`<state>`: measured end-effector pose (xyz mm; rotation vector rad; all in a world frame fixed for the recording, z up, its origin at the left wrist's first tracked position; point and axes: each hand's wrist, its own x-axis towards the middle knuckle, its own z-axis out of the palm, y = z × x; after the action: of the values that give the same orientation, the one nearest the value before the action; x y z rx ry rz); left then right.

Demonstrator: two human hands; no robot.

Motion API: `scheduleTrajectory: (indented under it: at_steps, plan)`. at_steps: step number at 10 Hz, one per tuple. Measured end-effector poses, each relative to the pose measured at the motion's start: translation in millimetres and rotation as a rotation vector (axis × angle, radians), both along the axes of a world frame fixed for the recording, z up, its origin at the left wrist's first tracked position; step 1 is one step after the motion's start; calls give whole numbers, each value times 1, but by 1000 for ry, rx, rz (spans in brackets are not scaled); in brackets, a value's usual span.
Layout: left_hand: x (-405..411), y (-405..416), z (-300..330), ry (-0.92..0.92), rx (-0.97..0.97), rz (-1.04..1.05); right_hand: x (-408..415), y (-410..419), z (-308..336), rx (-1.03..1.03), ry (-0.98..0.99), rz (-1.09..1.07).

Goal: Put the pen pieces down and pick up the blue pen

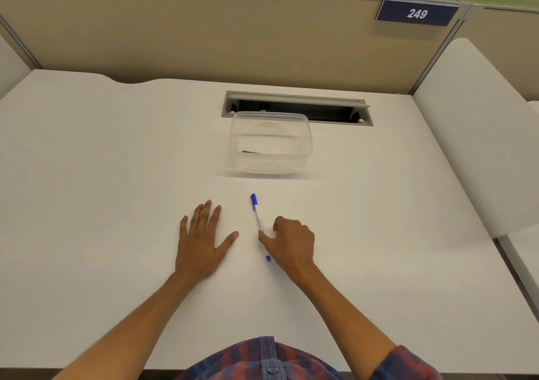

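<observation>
Left hand [202, 241] lies flat on the white tabletop [102, 175], fingers [207, 213] straight and slightly spread. Right hand [291, 241] pinches the blue-capped pen [258, 219] between thumb and curled fingers [281, 223]; the pen's cap points beyond the fingertips toward a clear plastic container [269, 143].

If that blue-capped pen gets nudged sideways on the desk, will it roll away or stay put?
The pen looks round and slim and lies flat on the smooth white desk, so it would probably roll. Its cap clip, if it has one, might stop it. It looks stiff and light, and the right hand already pinches its lower barrel, which likely keeps it still.
</observation>
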<state>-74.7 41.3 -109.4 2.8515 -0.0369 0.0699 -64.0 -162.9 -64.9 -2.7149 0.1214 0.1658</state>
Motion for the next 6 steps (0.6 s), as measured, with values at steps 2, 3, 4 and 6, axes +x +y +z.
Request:
scheduleTrajectory:
  at_steps: [2, 3, 4, 6]
  plan:
    - [0, 0, 0, 3, 4, -2, 12, 18, -3, 21, 19, 70]
    - [-1, 0, 1, 8, -1, -3, 12, 19, -7, 51, 4, 10]
    - [-1, 0, 1, 10, -2, -6, 12, 17, -8, 70, 7, -27]
    - [0, 1, 0, 21, 0, -11, 10, 13, -9, 112, 22, -63]
